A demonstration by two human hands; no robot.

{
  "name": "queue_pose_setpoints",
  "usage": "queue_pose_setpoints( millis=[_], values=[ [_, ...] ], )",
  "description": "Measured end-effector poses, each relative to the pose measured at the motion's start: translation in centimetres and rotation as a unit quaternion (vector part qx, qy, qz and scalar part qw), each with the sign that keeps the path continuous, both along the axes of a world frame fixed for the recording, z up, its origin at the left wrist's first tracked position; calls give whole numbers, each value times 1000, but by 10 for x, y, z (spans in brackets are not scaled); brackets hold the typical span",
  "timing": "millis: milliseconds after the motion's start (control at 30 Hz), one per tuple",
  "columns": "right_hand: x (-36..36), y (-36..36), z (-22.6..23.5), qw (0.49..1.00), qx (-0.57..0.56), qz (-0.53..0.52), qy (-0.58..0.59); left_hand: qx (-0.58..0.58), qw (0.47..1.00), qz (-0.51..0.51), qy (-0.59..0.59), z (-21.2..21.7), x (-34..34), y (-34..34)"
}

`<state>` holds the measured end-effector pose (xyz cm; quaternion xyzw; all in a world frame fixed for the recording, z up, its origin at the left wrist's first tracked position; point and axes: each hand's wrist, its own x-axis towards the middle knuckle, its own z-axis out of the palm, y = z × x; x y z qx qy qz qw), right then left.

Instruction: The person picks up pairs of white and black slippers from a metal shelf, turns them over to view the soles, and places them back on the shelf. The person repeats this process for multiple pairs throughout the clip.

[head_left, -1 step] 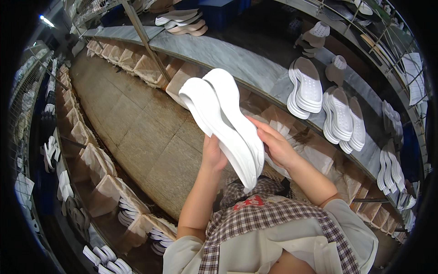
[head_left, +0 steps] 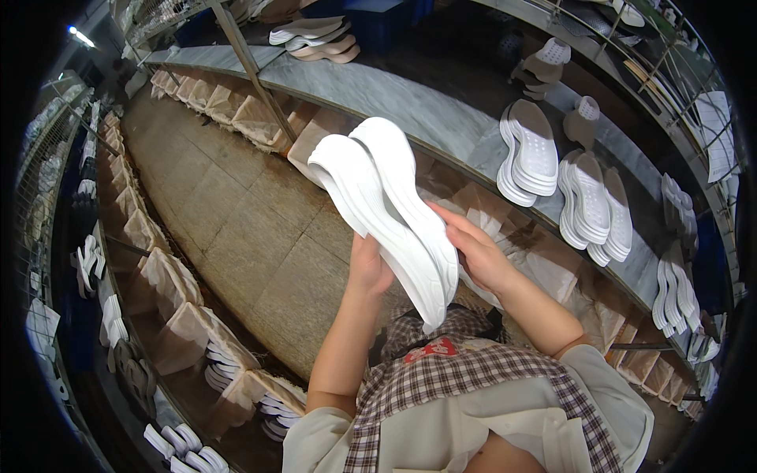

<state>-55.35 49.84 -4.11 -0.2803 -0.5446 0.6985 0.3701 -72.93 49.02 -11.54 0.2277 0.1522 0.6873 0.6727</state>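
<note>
Two white shoe soles [head_left: 394,213], thick and curved, are held side by side in front of my chest, tilted with their upper ends toward the far left. My left hand [head_left: 369,264] grips the left sole along its outer edge; its fingers are partly hidden behind the sole. On the other side my right hand [head_left: 475,248] closes on the edge of the right sole, with the thumb and fingers along its side. To the right of my hands, stacked white soles [head_left: 535,154] lie on the grey bench [head_left: 449,122], and more soles [head_left: 590,206] lie beside them.
Below the bench edge hang cloth-lined bins [head_left: 544,256]. A metal post [head_left: 251,75] rises at the bench's far left part, near a small sole stack [head_left: 315,38]. Along the left runs another row of lined bins [head_left: 169,276] with white soles [head_left: 185,449]. The tiled floor [head_left: 236,205] lies between.
</note>
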Motion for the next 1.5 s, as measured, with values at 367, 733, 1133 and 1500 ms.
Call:
queue_pose_setpoints(
  millis=[367, 733, 1133, 1500],
  values=[
    [9, -4, 10, 998, 53, 11, -10, 32, 999, -16, 24, 8, -6, 4],
    [16, 2, 14, 948, 243, -9, -206, 72, 983, 16, 166, 1, -3, 2],
    [22, 1, 8, 935, 279, -27, -219, 29, 978, 17, 205, 0, -4, 9],
    [36, 41, -16, 876, 454, -76, -147, -99, 991, -47, 81, 59, 26, -10]
  ],
)
